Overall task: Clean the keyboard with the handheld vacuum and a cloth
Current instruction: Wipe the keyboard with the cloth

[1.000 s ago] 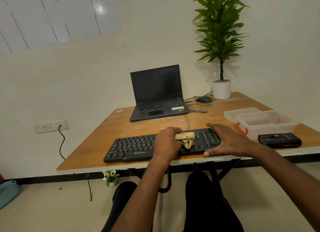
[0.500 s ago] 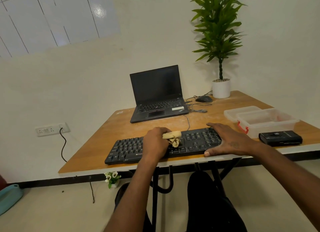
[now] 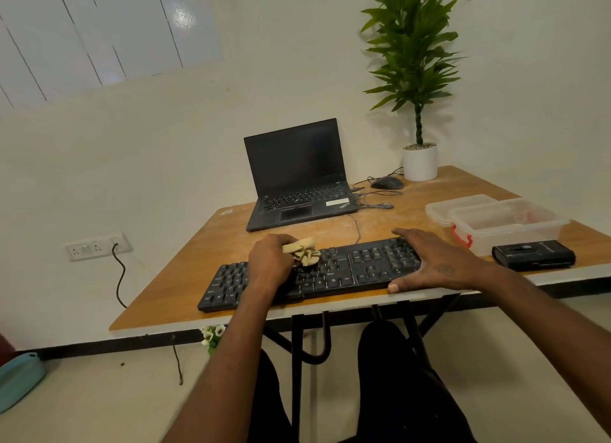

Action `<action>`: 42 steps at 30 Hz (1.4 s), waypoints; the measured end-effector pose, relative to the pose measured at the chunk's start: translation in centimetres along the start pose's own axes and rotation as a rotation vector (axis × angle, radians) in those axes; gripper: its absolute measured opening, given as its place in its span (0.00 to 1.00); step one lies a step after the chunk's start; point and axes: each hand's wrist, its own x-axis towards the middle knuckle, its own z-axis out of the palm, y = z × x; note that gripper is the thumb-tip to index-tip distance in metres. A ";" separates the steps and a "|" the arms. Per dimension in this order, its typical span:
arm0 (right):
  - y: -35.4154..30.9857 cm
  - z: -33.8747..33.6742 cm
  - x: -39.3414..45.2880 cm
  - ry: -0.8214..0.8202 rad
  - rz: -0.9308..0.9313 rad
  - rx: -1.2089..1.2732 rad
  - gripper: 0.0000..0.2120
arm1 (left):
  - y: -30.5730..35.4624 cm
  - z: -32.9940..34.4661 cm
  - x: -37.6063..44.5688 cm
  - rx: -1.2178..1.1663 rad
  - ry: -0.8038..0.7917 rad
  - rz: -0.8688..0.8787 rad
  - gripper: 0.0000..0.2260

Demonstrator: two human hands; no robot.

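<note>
A black keyboard (image 3: 330,272) lay along the near edge of the wooden table (image 3: 172,297), in the lower middle of the frame. The left hand (image 3: 269,260) was closed around a bunched tan cloth (image 3: 302,252), pressing it on the keys left of centre. The right hand (image 3: 433,260) lay flat, fingers spread, over the keyboard's right end. Behind stood an open laptop (image 3: 297,178) whose palm-rest logo appeared to read ThinkPad; key legends were too small to read.
</note>
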 end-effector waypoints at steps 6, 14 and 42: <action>-0.1 -0.2 0.2 -0.001 0.012 -0.013 0.65 | 2.8 2.0 1.0 -0.049 -0.015 0.069 0.15; -0.2 -0.1 0.2 0.005 0.025 -0.048 0.65 | 5.6 3.7 1.8 -0.072 -0.067 0.136 0.16; -0.4 -0.1 -0.1 -0.003 0.011 0.011 0.65 | 4.0 2.5 2.1 0.023 -0.016 0.065 0.16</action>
